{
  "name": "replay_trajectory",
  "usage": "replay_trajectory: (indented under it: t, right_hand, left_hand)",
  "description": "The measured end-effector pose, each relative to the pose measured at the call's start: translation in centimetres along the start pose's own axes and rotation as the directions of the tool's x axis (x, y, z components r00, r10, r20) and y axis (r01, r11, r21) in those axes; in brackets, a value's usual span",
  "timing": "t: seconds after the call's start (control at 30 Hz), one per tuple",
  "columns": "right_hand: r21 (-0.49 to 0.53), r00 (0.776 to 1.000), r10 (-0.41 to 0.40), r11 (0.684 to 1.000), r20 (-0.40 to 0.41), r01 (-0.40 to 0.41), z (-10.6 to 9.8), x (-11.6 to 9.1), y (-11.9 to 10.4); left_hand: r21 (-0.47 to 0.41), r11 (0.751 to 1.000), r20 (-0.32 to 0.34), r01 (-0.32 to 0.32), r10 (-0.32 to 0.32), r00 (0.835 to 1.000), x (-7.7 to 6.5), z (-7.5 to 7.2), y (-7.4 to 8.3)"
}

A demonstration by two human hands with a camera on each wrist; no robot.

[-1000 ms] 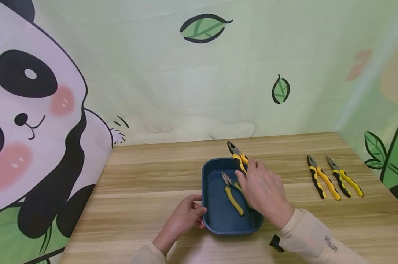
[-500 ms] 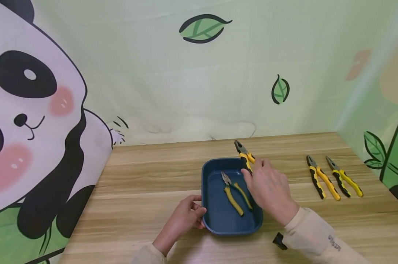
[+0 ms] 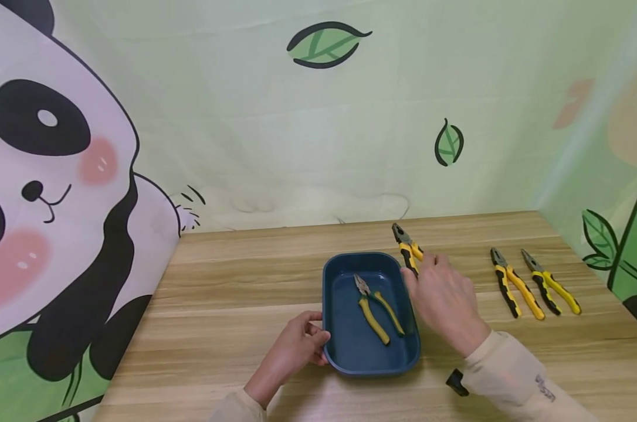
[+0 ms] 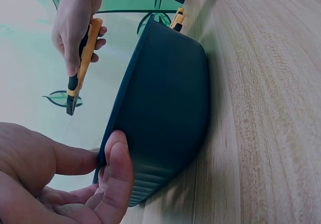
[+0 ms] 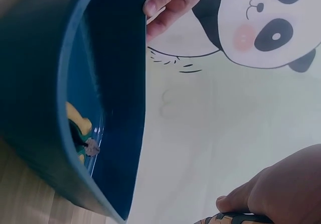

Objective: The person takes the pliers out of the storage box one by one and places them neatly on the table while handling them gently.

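Note:
A dark blue rectangular tray (image 3: 345, 357) sits on the wooden table, with one pair of green-and-yellow pliers (image 3: 373, 318) lying inside it. My left hand (image 3: 300, 340) pinches the tray's left rim between thumb and fingers, as the left wrist view also shows. In my right hand (image 3: 447, 299) are black-and-yellow pliers (image 3: 407, 251), gripped by the handles and raised above the table near the tray's right rim, their head pointing away from me. The left wrist view shows these pliers held off the table; the palm side of the right hand is hidden in the head view.
Two more pairs of pliers lie side by side at the right: orange-and-black pliers (image 3: 515, 284) and yellow-and-black pliers (image 3: 551, 282). A cloth backdrop (image 3: 234, 117) with a panda and leaves stands behind the wooden table (image 3: 234, 281).
My right hand has moved right with the black-and-yellow pliers, from over the tray to its right edge, uncovering the pliers inside. The left hand and tray have stayed put.

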State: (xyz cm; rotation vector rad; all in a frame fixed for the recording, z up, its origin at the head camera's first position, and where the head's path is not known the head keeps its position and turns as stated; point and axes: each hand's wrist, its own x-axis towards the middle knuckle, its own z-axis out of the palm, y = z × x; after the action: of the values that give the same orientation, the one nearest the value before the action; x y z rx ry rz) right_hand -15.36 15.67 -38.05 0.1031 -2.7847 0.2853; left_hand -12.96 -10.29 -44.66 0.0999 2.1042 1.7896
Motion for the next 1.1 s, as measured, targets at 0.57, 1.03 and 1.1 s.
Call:
replay_trajectory:
  t: [0.57,1.03,1.1]
  right_hand:
    - [-0.022,0.999,0.042,0.999,-0.010,-0.042,1.0,0.1,2.0]
    - [-0.036,0.993,0.120,0.992,-0.015,-0.121,1.0,-0.2,5.0]
    - [-0.034,0.992,0.125,0.992,-0.026,-0.125,1.1,-0.2,5.4]
  left_hand:
    - [0.011,1.000,-0.011,-0.003,0.003,1.000,-0.5,-0.2,0.3]
    - [0.028,1.000,-0.013,0.001,-0.001,1.000,-0.2,0.1,0.6]
    - [0.028,1.000,-0.013,0.005,-0.005,1.000,-0.2,0.1,0.6]
